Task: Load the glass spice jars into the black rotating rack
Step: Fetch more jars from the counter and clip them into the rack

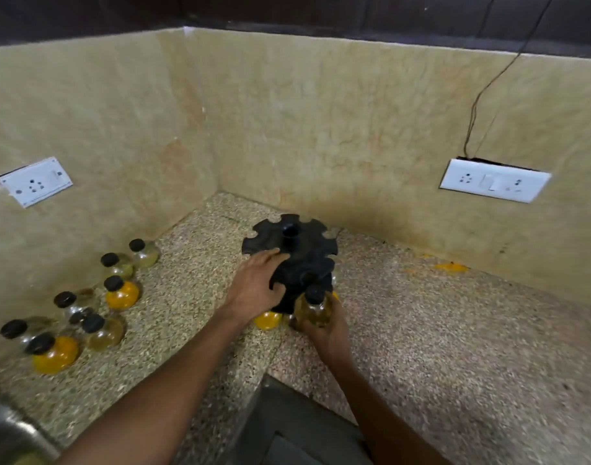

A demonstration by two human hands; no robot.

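Observation:
The black rotating rack (pixel 297 250) stands in the counter's corner, its notched top tier bare. My left hand (pixel 257 286) grips the edge of the rack's lower tier. My right hand (pixel 324 330) holds a glass spice jar (pixel 313 307) with a black cap and pale yellow contents, pressed against the rack's lower front slot. Beside it, an orange-filled jar (pixel 268 319) sits at the rack's base, partly hidden by my left wrist. Several loose jars (pixel 96 307), some orange, some pale, stand along the left wall.
The speckled stone counter (pixel 438 330) meets tan tiled walls. A white socket plate (pixel 34 181) is on the left wall, another socket plate (pixel 494 180) with a hanging wire is on the right. Orange spills (pixel 450 267) mark the counter. A metal sink edge (pixel 8 434) shows bottom left.

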